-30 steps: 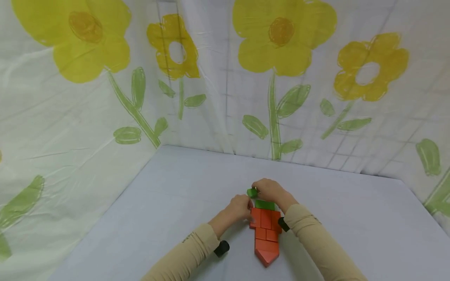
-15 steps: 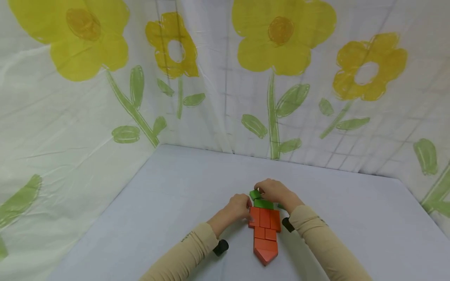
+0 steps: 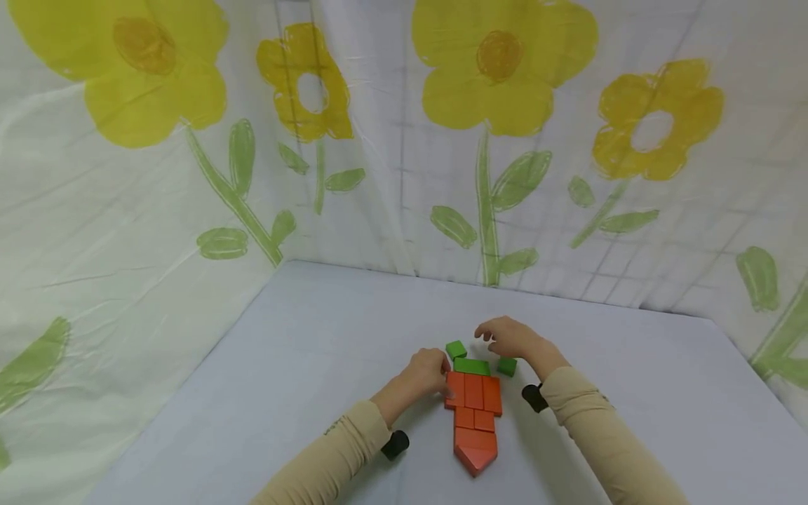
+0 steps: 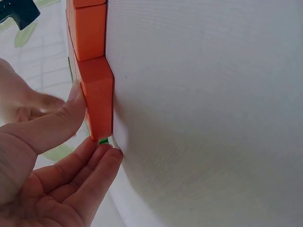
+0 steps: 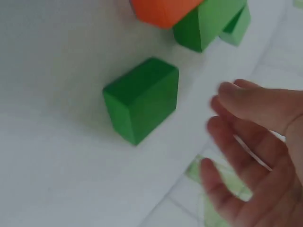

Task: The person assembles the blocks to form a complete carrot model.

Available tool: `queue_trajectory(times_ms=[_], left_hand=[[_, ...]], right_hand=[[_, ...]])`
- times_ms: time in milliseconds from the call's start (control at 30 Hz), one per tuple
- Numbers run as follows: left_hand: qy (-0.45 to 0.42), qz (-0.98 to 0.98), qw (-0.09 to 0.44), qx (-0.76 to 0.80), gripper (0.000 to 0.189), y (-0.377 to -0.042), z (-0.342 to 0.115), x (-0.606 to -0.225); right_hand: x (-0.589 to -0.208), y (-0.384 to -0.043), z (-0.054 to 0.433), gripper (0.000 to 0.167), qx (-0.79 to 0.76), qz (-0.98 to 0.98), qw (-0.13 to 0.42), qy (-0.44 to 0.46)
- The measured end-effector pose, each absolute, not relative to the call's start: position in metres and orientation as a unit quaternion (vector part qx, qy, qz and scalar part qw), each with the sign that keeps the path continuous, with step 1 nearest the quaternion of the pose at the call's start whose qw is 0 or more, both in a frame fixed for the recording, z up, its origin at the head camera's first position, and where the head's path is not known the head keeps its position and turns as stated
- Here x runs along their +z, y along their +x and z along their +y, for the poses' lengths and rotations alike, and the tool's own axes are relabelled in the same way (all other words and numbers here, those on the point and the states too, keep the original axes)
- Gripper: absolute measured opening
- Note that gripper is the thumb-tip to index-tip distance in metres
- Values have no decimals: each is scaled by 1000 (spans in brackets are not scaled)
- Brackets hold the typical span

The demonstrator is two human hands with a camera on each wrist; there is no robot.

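Note:
My left hand point(image 3: 428, 372) holds the corner orange block point(image 4: 98, 99) of a flat arrow-like layout, thumb on its top and fingertips at its far end. A long green block point(image 3: 471, 366) lies against the far side of the orange blocks. Touching or nearly touching its left corner is a small green block point(image 3: 456, 350), set at an angle. To the right, apart from the layout, sits another small green block point(image 5: 147, 101). Above and beyond it hovers my right hand point(image 3: 513, 338), fingers loosely bent and holding nothing.
More orange blocks point(image 3: 475, 419) run toward me and end in a pointed block point(image 3: 476, 459). They lie on a pale tabletop point(image 3: 353, 315). A curtain with yellow flowers point(image 3: 379, 231) hangs at the table's far and left edges. Black wrist cameras point(image 3: 395, 445) sit under both forearms.
My right hand has set the small green block by the long green block's left corner, let go and moved right. The separate green block has come into view. My left hand stays put.

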State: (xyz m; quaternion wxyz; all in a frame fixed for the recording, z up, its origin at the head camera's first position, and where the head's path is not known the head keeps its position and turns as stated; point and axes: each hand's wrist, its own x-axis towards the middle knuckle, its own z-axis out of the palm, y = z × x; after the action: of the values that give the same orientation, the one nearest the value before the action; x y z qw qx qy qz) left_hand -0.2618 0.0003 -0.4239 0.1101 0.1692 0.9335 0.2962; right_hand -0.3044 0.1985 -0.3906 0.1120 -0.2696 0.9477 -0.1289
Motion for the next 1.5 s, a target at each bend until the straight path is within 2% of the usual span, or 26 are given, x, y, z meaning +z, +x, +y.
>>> queue_trajectory(times_ms=[167, 233, 333, 533, 667, 800, 1133, 1500], left_hand=[[170, 936, 106, 290, 35, -261, 0, -424], [173, 936, 103, 289, 35, -260, -1, -424], [174, 936, 102, 288, 36, -261, -1, -425], [177, 935, 104, 290, 36, -261, -1, -425], [178, 933, 106, 294, 36, -261, -1, -425], [174, 932, 108, 298, 35, -261, -1, -425], [173, 932, 107, 299, 36, -262, -1, -425], [179, 934, 104, 291, 35, -260, -1, -424]], right_hand=[[-390, -294, 217, 45, -148, 944, 181, -233], [-392, -290, 224, 51, -152, 941, 193, -232], [-396, -287, 231, 50, -152, 941, 173, -249], [-402, -289, 239, 23, -138, 947, 111, -267], [-405, -290, 241, 13, -133, 955, 73, -254], [-407, -291, 240, 14, -142, 957, 60, -244], [-405, -288, 240, 26, -171, 957, 110, -207], [-415, -288, 233, 16, -143, 971, 35, -188]])
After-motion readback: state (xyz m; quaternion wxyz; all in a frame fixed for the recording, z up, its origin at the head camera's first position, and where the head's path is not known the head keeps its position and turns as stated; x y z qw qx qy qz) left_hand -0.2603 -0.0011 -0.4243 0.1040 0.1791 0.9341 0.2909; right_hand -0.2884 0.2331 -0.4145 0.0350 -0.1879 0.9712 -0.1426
